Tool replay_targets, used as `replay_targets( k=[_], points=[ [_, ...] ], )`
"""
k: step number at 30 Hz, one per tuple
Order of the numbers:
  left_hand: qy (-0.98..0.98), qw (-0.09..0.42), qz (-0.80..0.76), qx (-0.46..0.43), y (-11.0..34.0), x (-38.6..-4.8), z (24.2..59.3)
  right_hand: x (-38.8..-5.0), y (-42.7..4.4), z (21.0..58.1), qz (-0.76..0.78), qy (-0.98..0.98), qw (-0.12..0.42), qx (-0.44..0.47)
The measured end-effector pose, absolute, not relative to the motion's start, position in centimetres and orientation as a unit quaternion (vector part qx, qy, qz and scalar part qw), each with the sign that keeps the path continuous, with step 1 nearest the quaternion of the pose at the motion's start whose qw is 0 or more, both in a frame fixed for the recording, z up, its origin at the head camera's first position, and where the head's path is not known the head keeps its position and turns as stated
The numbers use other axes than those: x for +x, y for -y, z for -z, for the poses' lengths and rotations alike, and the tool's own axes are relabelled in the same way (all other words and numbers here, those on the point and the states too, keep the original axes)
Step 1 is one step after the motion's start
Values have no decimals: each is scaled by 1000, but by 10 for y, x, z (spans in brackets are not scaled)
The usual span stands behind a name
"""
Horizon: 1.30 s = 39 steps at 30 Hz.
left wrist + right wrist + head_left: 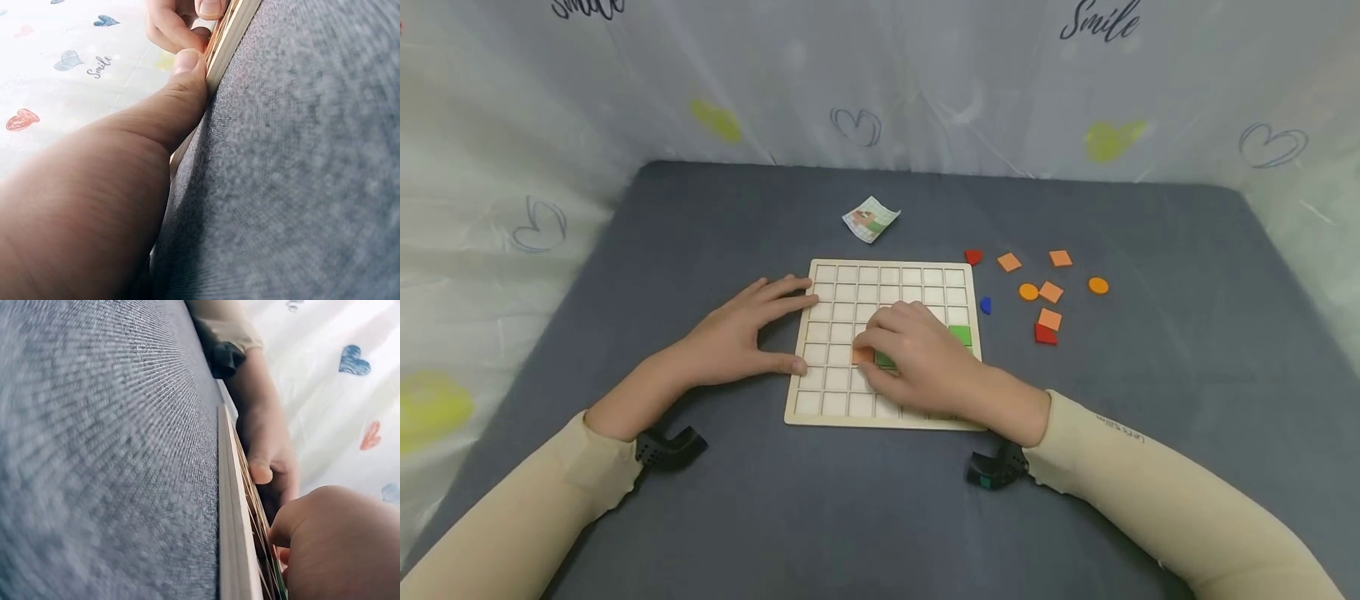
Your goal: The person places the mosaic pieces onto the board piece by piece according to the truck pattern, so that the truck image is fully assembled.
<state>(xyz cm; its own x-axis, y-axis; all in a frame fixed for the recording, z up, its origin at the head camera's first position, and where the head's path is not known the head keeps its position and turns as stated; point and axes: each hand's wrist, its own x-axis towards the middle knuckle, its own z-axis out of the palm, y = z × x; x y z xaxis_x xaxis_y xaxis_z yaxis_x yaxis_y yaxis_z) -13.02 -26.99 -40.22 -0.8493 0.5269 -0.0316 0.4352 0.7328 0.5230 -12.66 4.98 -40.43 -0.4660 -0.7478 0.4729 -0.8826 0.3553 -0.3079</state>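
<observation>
A pale wooden grid board (821,402) lies flat on the table. My left hand (730,337) is at the board's left side, fingers stretched out and spread, thumb and fingertips touching its edge. My right hand (921,354) reaches over the grid with bent fingers. Thumb and index finger pinch an orange square tile (861,356) at a cell left of the middle. Green tiles (960,335) sit in the grid, partly hidden by my right hand. In the left wrist view, my left thumb (187,69) rests on the board's edge.
Right of the board lie several loose orange squares (1051,292), orange discs (1098,286), red pieces (1046,334) and a blue half disc (986,306). Behind the board is a small printed pattern card (871,220). A printed plastic sheet (925,83) hangs behind the table.
</observation>
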Motion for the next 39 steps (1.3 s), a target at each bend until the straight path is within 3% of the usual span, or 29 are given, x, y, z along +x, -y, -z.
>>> replay_targets(
  k=[12, 33, 39],
  points=[
    [-923, 101, -257, 267, 268, -136, 400, -127, -76, 394, -261, 822, 144, 485],
    [-924, 99, -255, 269, 271, -132, 401, -138, -209, 404, -253, 867, 233, 361],
    [-924, 96, -251, 271, 270, -133, 400, -138, -237, 402, -230, 891, 222, 322]
  ],
)
